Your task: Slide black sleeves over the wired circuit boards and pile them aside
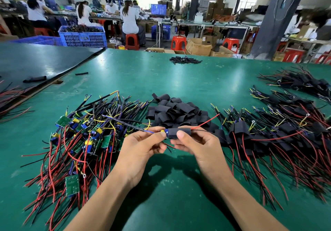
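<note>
1. At the far left, a blue crate (83,36) holds a tangle of wires. The raised lettering on its front is too blurred to read.
2. At the near left on the green table (161,80) lies a heap of bare boards (86,135) with red, black, blue and yellow leads. The white print on the green boards is too small to make out.
3. The left hand (141,150) pinches the exposed end of one circuit board (163,131) between thumb and curled fingers, in the air above the near middle of the table. Only the board's blue and yellow parts show.
4. A black sleeve (180,134) covers the rest of that board, and a red lead pokes out of its right end.
5. The right hand (195,144) grips the sleeve, thumb pressed on top and fingers curled beneath.
6. Just beyond the hands sits a mound of empty sleeves (177,110).
7. Beyond the table's far edge, a cardboard box (198,47) bears scrawled marks that cannot be read.
8. At the right spreads the sleeved pile (277,134), cut off by the picture's edge.
</note>
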{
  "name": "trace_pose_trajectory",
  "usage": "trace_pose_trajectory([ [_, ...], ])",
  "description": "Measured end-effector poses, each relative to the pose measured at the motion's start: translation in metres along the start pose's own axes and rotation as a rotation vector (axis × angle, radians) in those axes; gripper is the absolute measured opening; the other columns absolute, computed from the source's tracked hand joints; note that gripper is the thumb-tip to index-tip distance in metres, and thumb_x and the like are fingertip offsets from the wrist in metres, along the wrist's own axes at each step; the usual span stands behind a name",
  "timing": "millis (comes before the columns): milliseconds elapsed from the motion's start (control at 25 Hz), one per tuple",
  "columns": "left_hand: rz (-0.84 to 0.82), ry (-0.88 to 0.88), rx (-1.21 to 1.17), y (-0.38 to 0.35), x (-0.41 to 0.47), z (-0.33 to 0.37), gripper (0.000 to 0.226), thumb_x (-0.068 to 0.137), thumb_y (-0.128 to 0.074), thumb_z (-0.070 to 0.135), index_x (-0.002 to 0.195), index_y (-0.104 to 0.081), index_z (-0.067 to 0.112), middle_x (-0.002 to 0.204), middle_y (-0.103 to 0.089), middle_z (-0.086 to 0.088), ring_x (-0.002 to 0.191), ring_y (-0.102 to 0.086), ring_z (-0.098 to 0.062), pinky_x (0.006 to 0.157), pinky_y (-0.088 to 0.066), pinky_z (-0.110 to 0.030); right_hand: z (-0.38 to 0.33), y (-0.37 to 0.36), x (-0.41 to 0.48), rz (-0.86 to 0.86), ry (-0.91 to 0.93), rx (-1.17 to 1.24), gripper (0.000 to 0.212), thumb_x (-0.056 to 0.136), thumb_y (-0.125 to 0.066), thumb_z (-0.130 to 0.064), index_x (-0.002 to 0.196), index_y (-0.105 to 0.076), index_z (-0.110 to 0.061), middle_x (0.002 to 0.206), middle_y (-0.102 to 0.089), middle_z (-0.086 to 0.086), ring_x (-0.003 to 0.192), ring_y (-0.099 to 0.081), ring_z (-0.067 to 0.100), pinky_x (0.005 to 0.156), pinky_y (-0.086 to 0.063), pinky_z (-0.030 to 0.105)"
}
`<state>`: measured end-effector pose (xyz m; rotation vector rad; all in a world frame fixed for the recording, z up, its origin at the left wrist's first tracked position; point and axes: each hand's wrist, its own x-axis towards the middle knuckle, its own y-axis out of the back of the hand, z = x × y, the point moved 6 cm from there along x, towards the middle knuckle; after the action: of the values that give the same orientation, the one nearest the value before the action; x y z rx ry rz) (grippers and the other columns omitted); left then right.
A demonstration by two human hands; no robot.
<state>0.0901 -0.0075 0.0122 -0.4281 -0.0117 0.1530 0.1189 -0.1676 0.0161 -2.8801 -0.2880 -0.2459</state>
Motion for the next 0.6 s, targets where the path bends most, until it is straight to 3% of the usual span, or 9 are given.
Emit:
trace_pose_trajectory([
  [280,0.031,-0.071,0.16,0.0,-0.0019,0.0023,0.007,0.085,-0.071,0.001,0.091,-0.074,0.001,0.073,-0.069,-0.014,0.059,-0.061,-0.024,0.059,-0.052,-0.026,0.0018,-0.0018,0.0019,0.0,-0.047,0.068,0.035,0.078,-0.074,-0.027,0.107,-0.068,-0.009,0.096,-0.077,0.012,0.088,-0.076,0.031,0.075,-0.06,0.029],
  [480,0.066,-0.08,0.196,0.0038,0.0003,0.0003,0.012,0.088,-0.065,-0.006,0.099,-0.07,-0.002,0.07,-0.068,-0.012,0.059,-0.061,-0.024,0.06,-0.053,-0.028,0.0026,-0.0085,0.0011,-0.05,-0.103,0.155,0.038,0.079,-0.07,-0.026,0.113,-0.065,-0.01,0.095,-0.077,0.012,0.086,-0.076,0.03,0.07,-0.059,0.026],
  [600,0.026,-0.035,0.092,0.0012,-0.0014,-0.0008,0.014,0.088,-0.064,-0.004,0.1,-0.069,0.002,0.073,-0.069,-0.015,0.065,-0.065,-0.024,0.063,-0.056,-0.028,0.0037,-0.0088,0.0009,-0.036,-0.117,0.176,0.041,0.084,-0.068,-0.02,0.122,-0.056,-0.012,0.097,-0.076,0.016,0.087,-0.076,0.032,0.072,-0.06,0.029],
])
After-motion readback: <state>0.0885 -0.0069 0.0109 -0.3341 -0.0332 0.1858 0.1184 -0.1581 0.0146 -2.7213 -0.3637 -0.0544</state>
